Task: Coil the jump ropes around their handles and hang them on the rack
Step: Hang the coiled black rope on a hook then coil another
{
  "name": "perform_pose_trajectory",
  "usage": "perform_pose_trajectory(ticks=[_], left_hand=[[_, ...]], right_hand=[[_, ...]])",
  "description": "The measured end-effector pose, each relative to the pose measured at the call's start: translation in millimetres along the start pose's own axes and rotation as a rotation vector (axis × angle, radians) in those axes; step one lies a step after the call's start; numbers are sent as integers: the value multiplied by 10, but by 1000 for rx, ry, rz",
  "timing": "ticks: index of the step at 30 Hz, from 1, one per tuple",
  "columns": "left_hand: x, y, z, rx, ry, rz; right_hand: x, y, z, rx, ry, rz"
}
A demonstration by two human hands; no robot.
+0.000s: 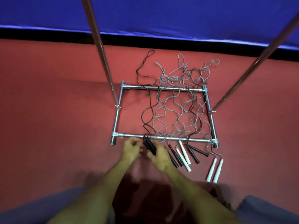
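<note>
Several jump ropes lie on the red floor, their cords [176,107] snaking across the metal rack's base frame [116,120]. My right hand [159,156] grips a pair of black handles [150,145] just in front of the frame's near bar. Their black cord [146,101] runs away over the frame. My left hand [131,148] is beside the handles with curled fingers; what it pinches is blurred. More handles lie to the right: black ones [175,156], white ones [184,156], black ones [194,152] and a white pair [215,170].
Two slanted rack poles rise from the frame, the left pole [100,50] and the right pole [252,67]. A blue wall [161,13] with a black skirting stands behind. My knees show at the bottom corners.
</note>
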State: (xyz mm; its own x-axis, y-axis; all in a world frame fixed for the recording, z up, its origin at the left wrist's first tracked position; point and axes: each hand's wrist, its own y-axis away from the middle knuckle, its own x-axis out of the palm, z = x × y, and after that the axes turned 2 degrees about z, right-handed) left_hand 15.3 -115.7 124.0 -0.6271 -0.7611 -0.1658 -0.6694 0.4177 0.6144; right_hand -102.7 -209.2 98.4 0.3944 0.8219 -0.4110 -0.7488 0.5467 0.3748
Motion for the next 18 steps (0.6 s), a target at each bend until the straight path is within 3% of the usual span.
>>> perform_pose_trajectory(ticks=[5, 9, 12, 15, 18], left_hand=[[-145, 538, -1479, 406, -57, -70], [-286, 1313, -2568, 489, -81, 50], [-403, 1990, -3172, 718, -130, 167], [-456, 2511, -3459, 993, -202, 238], [-609, 2333, -3161, 1091, -531, 233]], right_hand=[[-833, 381, 1275, -255, -51, 24], [-1598, 903, 2361, -498, -79, -85], [-2176, 1423, 2961, -604, -199, -197], [-2586, 1872, 3175, -652, -375, -243], [-2881, 2044, 3000, -615, -571, -329]])
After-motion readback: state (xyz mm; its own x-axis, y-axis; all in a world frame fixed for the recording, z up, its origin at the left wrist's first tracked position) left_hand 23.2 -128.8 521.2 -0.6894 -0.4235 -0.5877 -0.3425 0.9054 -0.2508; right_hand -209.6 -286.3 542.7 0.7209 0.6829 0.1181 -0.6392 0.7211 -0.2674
